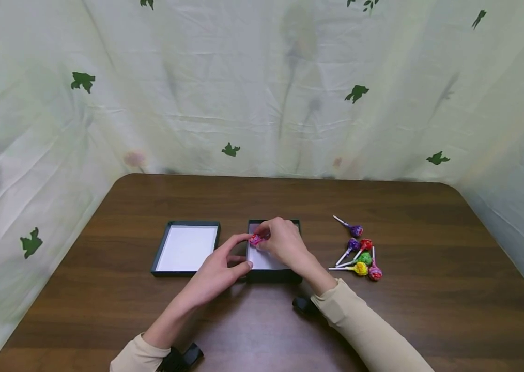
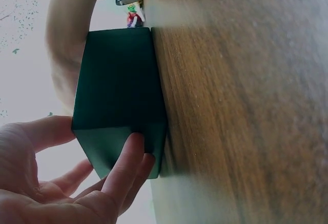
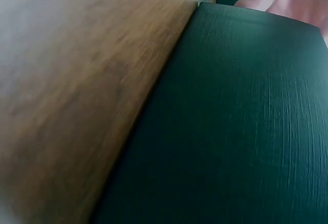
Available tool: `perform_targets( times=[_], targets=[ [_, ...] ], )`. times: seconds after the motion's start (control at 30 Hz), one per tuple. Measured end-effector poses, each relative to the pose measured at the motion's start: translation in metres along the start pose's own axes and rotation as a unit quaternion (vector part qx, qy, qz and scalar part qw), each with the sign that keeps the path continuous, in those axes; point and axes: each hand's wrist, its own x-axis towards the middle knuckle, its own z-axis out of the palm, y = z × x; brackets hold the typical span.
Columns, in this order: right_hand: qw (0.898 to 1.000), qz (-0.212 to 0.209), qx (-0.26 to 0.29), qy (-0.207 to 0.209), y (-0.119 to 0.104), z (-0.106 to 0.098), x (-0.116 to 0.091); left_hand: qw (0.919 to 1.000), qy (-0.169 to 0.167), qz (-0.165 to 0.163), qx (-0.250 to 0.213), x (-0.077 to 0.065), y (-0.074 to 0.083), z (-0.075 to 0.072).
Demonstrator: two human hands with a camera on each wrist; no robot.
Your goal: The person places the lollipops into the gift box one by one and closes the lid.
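Observation:
My right hand [image 1: 285, 243] is inside a dark green box [image 1: 273, 276] with a pale interior, pinching a pink-wrapped lollipop [image 1: 255, 239] near the box's left wall. The stick is hidden by the fingers. On the left side, my left hand [image 1: 220, 268] touches the box with extended fingers, one reaching the rim by the lollipop. In the left wrist view, fingertips of the left hand [image 2: 102, 193] rest against the box's side wall [image 2: 118, 75]. The right wrist view is mostly filled by the green box wall [image 3: 230, 116]; the lollipop is out of sight there.
A shallow dark green lid [image 1: 185, 248], white inside, lies left of the box. Right of the box are several lollipops: a purple one [image 1: 356, 230] farther back, and a cluster with red [image 1: 366, 244], yellow [image 1: 360, 268] and pink [image 1: 375, 273] ones. A curtain hangs behind the table.

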Motion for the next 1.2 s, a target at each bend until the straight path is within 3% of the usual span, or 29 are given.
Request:
perform_targets(
  times=[0.57, 0.93, 1.2],
  targets=[
    [0.999, -0.016, -0.039, 0.015, -0.004, 0.0, -0.002, 1.0, 0.003, 0.001, -0.008, 0.0, 0.001, 0.0],
    [1.0, 0.004, 0.007, -0.019, -0.007, -0.011, -0.006, 0.9999, 0.002, -0.003, -0.01, -0.001, 0.001, 0.0],
    [0.999, -0.013, 0.031, -0.016, -0.008, -0.024, -0.019, 1.0, 0.0, -0.003, -0.004, 0.0, 0.0, -0.002]
  ],
)
